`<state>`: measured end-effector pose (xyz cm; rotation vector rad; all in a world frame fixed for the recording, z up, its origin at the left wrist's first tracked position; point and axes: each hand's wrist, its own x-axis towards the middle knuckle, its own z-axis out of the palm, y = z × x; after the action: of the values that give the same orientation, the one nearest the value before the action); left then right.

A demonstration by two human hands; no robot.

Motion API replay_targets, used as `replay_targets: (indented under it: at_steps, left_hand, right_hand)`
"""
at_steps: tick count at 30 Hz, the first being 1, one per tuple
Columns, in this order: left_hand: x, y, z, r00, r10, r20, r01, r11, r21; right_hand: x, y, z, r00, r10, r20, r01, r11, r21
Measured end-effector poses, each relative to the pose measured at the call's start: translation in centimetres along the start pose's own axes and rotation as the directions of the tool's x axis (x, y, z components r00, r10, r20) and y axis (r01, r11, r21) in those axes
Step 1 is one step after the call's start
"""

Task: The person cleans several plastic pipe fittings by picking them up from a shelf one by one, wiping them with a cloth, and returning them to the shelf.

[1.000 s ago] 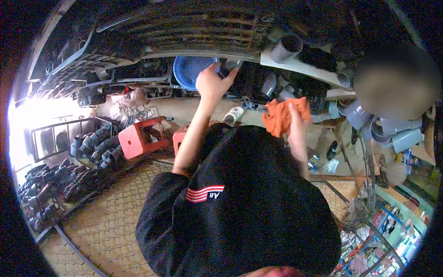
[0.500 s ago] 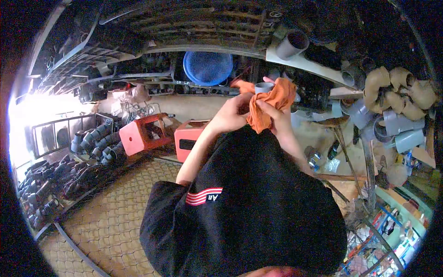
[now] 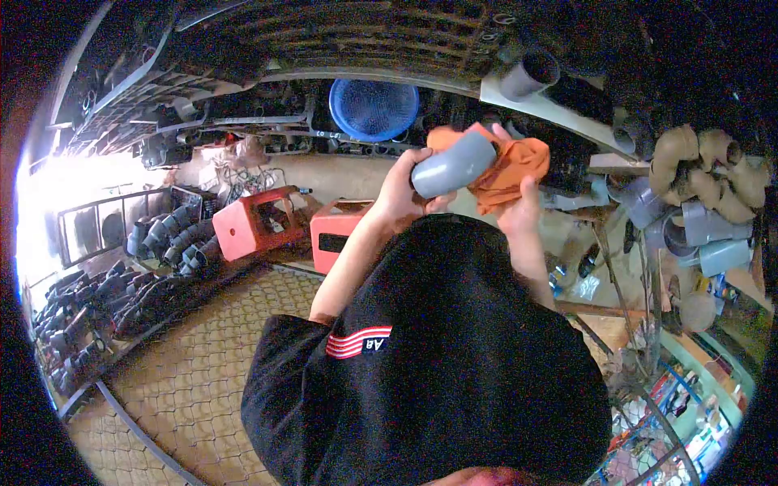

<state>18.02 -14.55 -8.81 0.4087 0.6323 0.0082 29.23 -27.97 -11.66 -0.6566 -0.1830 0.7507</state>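
Observation:
A grey curved pipe fitting (image 3: pixel 454 164) lies in my left hand (image 3: pixel 399 190), whose fingers wrap its lower left end. An orange cloth (image 3: pixel 512 172) is held by my right hand (image 3: pixel 523 212) against the fitting's right end. Part of the cloth also shows behind the top of the fitting. My right thumb rests on the cloth's right edge, while the cloth covers most of the other fingers. Both hands are raised in front of my black shirt.
Ahead is a blue round basket (image 3: pixel 374 108). Red stools (image 3: pixel 259 225) stand at the left, beyond wire mesh (image 3: pixel 211 356). Dark fittings (image 3: pixel 174 235) are piled at far left. Tan elbow fittings (image 3: pixel 677 158) hang at the right, near grey ones (image 3: pixel 713 221).
The grey fitting has turned from mostly wrapped in the cloth to lying sideways in plain view. My right hand and the cloth have shifted right, and the view has moved slightly.

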Motion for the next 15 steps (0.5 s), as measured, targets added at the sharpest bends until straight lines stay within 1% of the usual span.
replay_targets:
  at_steps: [1, 2, 4, 5, 6, 7, 8, 9, 10, 11, 12, 13, 14, 15]
  left_hand:
    - [0.1, 0.0, 0.5, 1.000, -0.018, -0.026, 0.018, 1.000, 0.021]
    - [2.2, -1.0, -3.1, 0.952, -0.155, 0.264, 0.178, 0.982, -0.066]
    - [4.3, -1.8, -6.5, 0.854, -0.234, 0.465, 0.216, 0.972, 0.092]
    - [4.9, -2.1, -6.8, 0.786, -0.278, 0.552, 0.222, 0.961, 0.167]
    - [2.8, -1.2, -2.6, 0.980, -0.196, -0.024, 0.184, 0.865, 0.466]
    - [3.3, -1.6, -3.9, 0.984, -0.177, -0.016, 0.162, 0.853, 0.497]
    - [3.5, -2.6, -3.9, 1.000, -0.008, 0.011, 0.000, 0.814, 0.582]
    - [3.8, -3.1, -4.4, 0.995, 0.090, 0.043, -0.095, 0.736, 0.670]
    - [4.4, -3.7, -5.8, 0.974, 0.207, 0.096, -0.205, 0.607, 0.768]
    - [5.1, -4.5, -7.5, 0.920, 0.353, 0.170, -0.313, 0.401, 0.861]
    - [6.0, -5.4, -10.0, 0.832, 0.490, 0.258, -0.373, 0.150, 0.916]
    - [7.6, -5.7, -13.4, 0.700, 0.570, 0.431, -0.381, -0.212, 0.900]
    - [6.7, -4.6, -10.0, 0.627, 0.735, 0.258, -0.382, 0.002, 0.924]
    - [5.8, -3.5, -6.4, 0.514, 0.855, 0.069, -0.448, 0.199, 0.872]
  right_hand:
    - [-0.3, 0.1, 0.9, 0.998, 0.042, 0.056, -0.044, 0.999, 0.025]
    - [-0.4, 0.3, 1.1, 0.985, 0.067, 0.161, -0.055, 0.995, -0.080]
    - [-0.4, -0.3, 1.0, 0.956, 0.134, 0.263, -0.068, 0.967, -0.245]
    - [-0.4, -0.7, 0.9, 0.948, 0.173, 0.266, -0.089, 0.950, -0.300]
    - [-0.5, -0.5, 0.0, 0.954, 0.129, 0.270, -0.009, 0.914, -0.405]
    - [-0.6, -0.4, -0.8, 0.958, 0.084, 0.273, 0.068, 0.861, -0.504]
    - [-0.6, -0.5, -0.8, 0.944, 0.061, 0.325, 0.163, 0.768, -0.619]
    - [-0.5, -0.6, -0.6, 0.925, 0.048, 0.378, 0.256, 0.655, -0.711]
    - [-0.5, -1.0, -0.3, 0.939, 0.065, 0.337, 0.206, 0.679, -0.705]
    - [-0.4, -1.7, 0.5, 0.952, 0.081, 0.297, 0.157, 0.701, -0.696]
    - [-0.4, -1.9, 0.9, 0.963, 0.091, 0.255, 0.113, 0.723, -0.681]
    - [-0.2, -1.7, 0.7, 0.968, 0.097, 0.232, 0.096, 0.711, -0.697]
    - [-0.1, -1.3, 0.1, 0.973, 0.101, 0.207, 0.080, 0.696, -0.714]
    - [0.0, -1.1, 0.2, 0.979, 0.058, 0.193, 0.100, 0.694, -0.713]
